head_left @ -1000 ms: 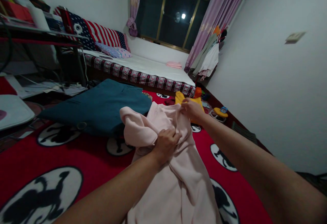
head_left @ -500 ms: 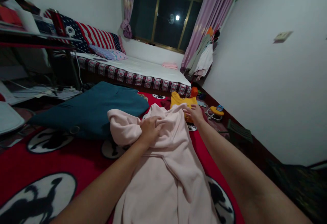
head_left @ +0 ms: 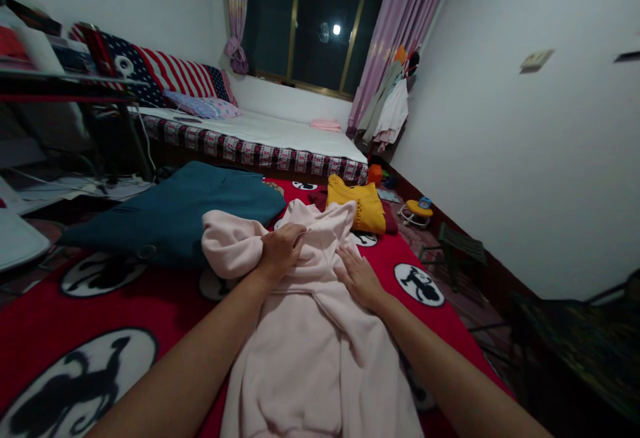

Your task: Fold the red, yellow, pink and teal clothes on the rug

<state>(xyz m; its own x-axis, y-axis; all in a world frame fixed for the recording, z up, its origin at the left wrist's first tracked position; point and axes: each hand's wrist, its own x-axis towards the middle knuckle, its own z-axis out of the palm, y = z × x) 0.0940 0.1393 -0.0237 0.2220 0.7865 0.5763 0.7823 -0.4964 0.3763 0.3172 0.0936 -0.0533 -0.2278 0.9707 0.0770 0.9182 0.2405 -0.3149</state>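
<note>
A pale pink sweatshirt (head_left: 305, 358) lies lengthwise in front of me, its hem toward me and one sleeve (head_left: 233, 241) folded over at the far left. My left hand (head_left: 283, 249) rests palm down beside that folded sleeve, fingers stretched over the cloth and not visibly gripping it. On the right side of the upper part, my right hand (head_left: 359, 279) lies flat with its fingers apart. Beyond the sweatshirt sits a folded yellow garment (head_left: 367, 205), with dark red cloth under it. A teal garment (head_left: 185, 205) is spread to the left.
Everything lies on a red blanket (head_left: 200, 331) with round black-and-white figures. A bed (head_left: 280, 135) stands below the window. At left is a cluttered desk (head_left: 65, 85); at right are a small folding stool (head_left: 460, 245), a yellow round stool (head_left: 419, 209) and the wall.
My right hand has come from the far right edge of the sweatshirt back toward me and inward, onto its upper part. My left hand stays near the folded sleeve. The view has shifted slightly.
</note>
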